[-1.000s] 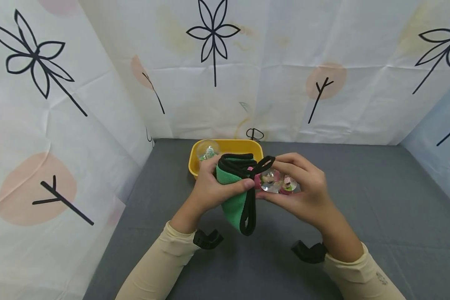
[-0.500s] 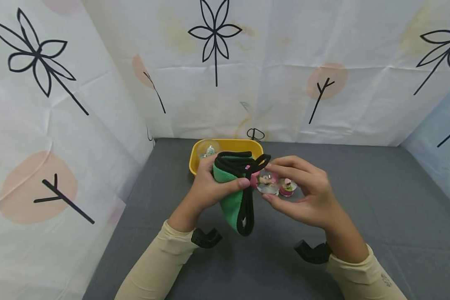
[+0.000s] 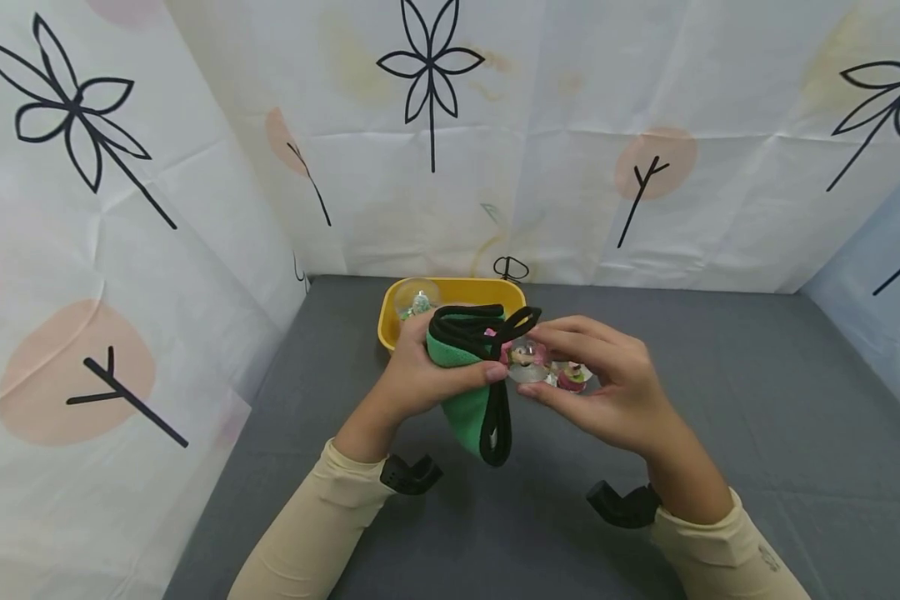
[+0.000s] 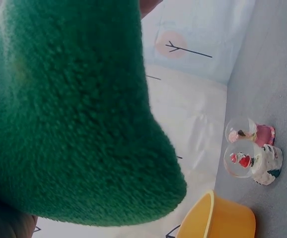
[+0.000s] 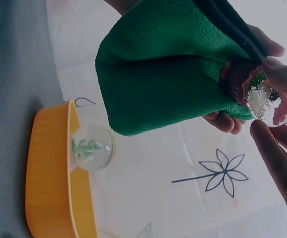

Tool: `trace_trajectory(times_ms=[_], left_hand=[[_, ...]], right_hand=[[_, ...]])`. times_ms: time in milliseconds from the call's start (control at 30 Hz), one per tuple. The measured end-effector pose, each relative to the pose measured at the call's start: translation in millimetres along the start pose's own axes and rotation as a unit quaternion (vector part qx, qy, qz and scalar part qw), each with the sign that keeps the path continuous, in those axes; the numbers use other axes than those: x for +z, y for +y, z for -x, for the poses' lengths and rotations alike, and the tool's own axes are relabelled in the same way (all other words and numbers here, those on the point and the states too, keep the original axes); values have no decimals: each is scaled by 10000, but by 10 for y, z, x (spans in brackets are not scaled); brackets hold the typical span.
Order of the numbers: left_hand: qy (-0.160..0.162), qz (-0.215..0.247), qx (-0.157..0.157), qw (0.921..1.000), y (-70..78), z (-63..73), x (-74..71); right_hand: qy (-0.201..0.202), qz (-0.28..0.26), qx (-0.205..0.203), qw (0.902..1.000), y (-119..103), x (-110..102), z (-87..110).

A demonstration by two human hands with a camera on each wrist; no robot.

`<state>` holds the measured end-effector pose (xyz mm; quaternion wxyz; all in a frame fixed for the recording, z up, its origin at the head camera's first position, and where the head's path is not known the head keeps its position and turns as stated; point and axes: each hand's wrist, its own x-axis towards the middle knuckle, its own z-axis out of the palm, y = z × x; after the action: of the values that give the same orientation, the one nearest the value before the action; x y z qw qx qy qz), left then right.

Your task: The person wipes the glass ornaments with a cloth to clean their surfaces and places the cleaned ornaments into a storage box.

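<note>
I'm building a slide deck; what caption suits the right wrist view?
Right hand pinches a snow globe against green cloth; another globe sits in a yellow tray.

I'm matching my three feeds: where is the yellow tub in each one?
Head: the yellow tub is at the centre, partly hidden by the left hand and the green cloth.
Left wrist: bottom edge, right of centre, cut off by the frame.
Right wrist: lower left, also cut off by the bottom edge.
Shared landmark: the green cloth.
</note>
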<state>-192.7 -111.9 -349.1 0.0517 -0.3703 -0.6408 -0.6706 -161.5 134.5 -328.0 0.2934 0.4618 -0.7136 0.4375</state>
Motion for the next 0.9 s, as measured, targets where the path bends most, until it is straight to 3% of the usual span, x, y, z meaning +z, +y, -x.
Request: trace_trajectory(times_ms=[167, 400, 633, 900], left_hand=[[73, -6, -79, 9999, -12, 0, 5], [219, -135, -203, 9995, -25, 3, 16], [258, -106, -250, 9993, -33, 5, 37], [313, -119, -203, 9992, -41, -3, 33]], right_hand=[[12, -171, 221, 9996, 13, 17, 8], [10, -437, 834, 9956, 49, 44, 48], [123, -421, 1807, 9826, 13, 79, 53], [-69, -791, 2254, 9710, 0, 63, 46]])
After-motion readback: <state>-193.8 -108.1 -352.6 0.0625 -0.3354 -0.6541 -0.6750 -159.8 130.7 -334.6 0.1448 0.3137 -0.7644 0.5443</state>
